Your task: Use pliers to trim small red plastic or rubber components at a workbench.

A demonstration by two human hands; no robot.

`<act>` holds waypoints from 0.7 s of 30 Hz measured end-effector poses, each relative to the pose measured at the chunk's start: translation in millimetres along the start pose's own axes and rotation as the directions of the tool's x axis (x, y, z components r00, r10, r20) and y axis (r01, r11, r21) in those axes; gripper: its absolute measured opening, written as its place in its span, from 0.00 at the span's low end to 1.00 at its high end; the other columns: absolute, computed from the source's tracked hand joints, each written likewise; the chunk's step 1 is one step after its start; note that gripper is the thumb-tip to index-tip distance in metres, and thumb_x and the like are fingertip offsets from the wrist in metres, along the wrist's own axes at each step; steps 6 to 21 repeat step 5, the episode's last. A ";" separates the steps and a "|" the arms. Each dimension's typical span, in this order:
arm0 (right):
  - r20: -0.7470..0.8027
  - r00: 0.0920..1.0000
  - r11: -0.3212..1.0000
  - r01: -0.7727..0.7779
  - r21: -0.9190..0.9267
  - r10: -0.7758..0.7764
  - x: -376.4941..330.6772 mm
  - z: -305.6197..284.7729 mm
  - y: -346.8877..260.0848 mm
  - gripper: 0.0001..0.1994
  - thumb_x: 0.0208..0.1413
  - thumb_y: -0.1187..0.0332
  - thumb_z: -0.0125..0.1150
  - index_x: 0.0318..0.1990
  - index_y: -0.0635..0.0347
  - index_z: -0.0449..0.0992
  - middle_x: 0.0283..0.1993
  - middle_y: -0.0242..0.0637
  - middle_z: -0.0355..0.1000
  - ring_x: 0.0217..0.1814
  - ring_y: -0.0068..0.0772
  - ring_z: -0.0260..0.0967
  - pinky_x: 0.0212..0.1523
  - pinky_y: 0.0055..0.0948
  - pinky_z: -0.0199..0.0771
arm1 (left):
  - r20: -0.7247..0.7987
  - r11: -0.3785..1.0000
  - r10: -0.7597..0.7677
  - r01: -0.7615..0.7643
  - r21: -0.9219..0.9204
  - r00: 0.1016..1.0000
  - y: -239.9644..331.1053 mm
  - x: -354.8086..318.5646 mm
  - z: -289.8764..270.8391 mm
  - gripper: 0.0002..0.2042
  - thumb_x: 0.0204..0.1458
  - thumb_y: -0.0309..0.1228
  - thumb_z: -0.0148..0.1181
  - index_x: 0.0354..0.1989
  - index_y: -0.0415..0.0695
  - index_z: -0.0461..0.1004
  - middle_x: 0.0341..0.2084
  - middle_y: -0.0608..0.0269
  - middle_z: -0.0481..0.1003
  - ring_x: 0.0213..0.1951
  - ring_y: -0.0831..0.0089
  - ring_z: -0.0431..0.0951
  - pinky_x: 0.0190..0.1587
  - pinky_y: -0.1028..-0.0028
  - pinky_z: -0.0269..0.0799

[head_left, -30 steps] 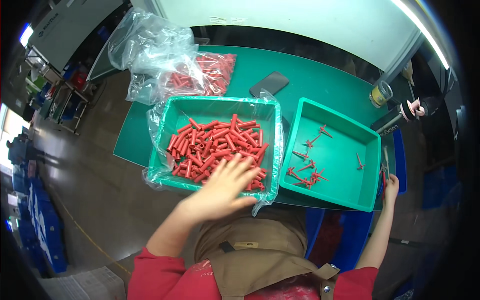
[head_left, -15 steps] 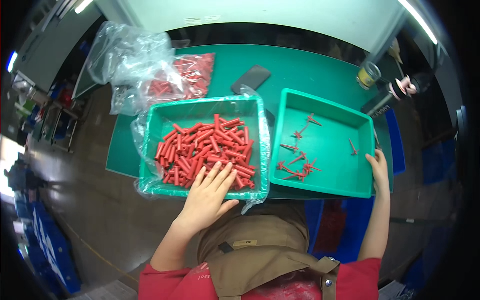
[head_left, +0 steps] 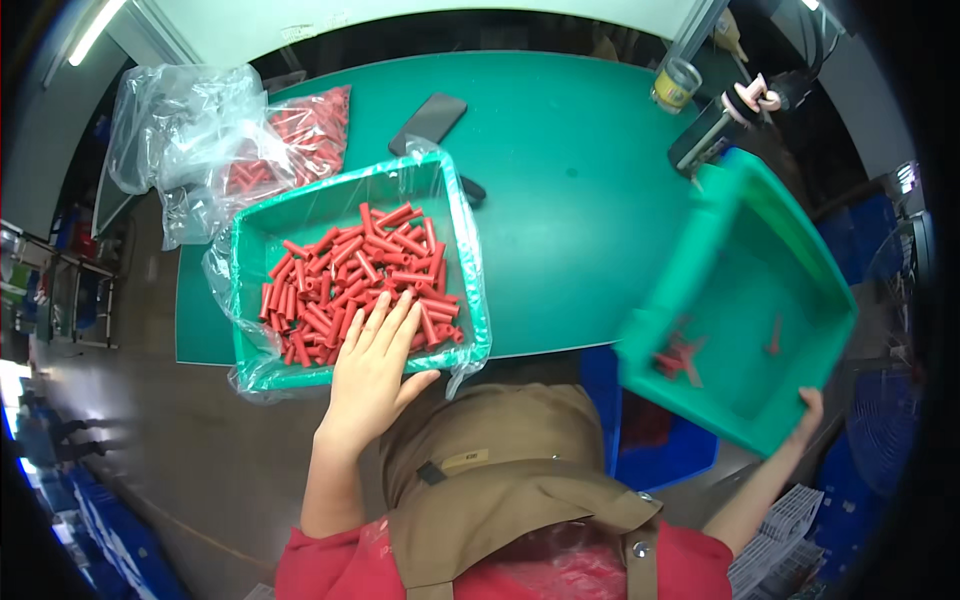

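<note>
My left hand [head_left: 372, 360] lies palm down with its fingers stretched out on a heap of short red plastic tubes [head_left: 350, 262]. They fill a green tray [head_left: 462, 250] with a clear plastic liner over its rim. My right hand [head_left: 808, 412] grips the near right edge of a second green tray [head_left: 790, 350], its fingers partly hidden by the wall. This tray is lifted and tilted, blurred by motion, at the table's right end. Small thin red plastic pieces [head_left: 682, 362] are bunched in its near left corner, and a single one lies farther right.
Behind the liner tray lie a clear bag of red pieces [head_left: 312, 130] and crumpled clear plastic [head_left: 185, 115]. A black phone [head_left: 430, 122] rests on the green table [head_left: 570, 250]. A jar [head_left: 677, 85] and dark bottle [head_left: 708, 135] stand far right. Below the edge is a blue bin [head_left: 675, 460].
My right hand has raised the second tray off the table, moving it right and tilting it. The red pieces in it have slid together. My left hand stays on the tubes.
</note>
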State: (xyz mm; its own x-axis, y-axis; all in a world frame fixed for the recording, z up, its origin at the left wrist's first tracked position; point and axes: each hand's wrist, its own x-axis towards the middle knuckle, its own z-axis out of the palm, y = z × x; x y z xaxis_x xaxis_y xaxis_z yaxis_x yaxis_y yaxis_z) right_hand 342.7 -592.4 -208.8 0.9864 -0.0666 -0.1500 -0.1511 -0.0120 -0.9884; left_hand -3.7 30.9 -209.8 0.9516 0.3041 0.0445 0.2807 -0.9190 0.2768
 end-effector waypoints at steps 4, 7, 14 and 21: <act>-0.262 0.964 0.998 -0.017 0.064 0.033 -121.8 -56.7 -29.7 0.19 0.50 0.60 0.56 0.47 0.62 0.71 0.46 0.37 0.69 0.49 0.37 0.69 0.48 0.34 0.73 | 0.062 0.981 0.051 -0.038 -0.190 0.997 -8.0 -3.6 -12.4 0.34 0.55 0.39 0.63 0.68 0.40 0.59 0.68 0.53 0.60 0.71 0.54 0.55 0.70 0.57 0.52; -0.272 0.961 0.997 -0.028 0.066 0.045 -125.8 -60.0 -25.4 0.19 0.50 0.60 0.56 0.47 0.62 0.71 0.46 0.37 0.69 0.49 0.37 0.69 0.48 0.34 0.73 | 0.076 0.962 0.089 -0.066 -0.263 0.993 -8.5 -0.8 -15.5 0.33 0.55 0.37 0.63 0.68 0.41 0.60 0.67 0.51 0.61 0.71 0.55 0.56 0.70 0.58 0.54; -0.272 0.961 0.997 -0.028 0.066 0.045 -125.8 -60.0 -25.4 0.19 0.50 0.60 0.56 0.47 0.62 0.71 0.46 0.37 0.69 0.49 0.37 0.69 0.48 0.34 0.73 | 0.076 0.962 0.089 -0.066 -0.263 0.993 -8.5 -0.8 -15.5 0.33 0.55 0.37 0.63 0.68 0.41 0.60 0.67 0.51 0.61 0.71 0.55 0.56 0.70 0.58 0.54; -0.272 0.961 0.997 -0.028 0.066 0.045 -125.8 -60.0 -25.4 0.19 0.50 0.60 0.56 0.47 0.62 0.71 0.46 0.37 0.69 0.49 0.37 0.69 0.48 0.34 0.73 | 0.076 0.962 0.089 -0.066 -0.263 0.993 -8.5 -0.8 -15.5 0.33 0.55 0.37 0.63 0.68 0.41 0.60 0.67 0.51 0.61 0.71 0.55 0.56 0.70 0.58 0.54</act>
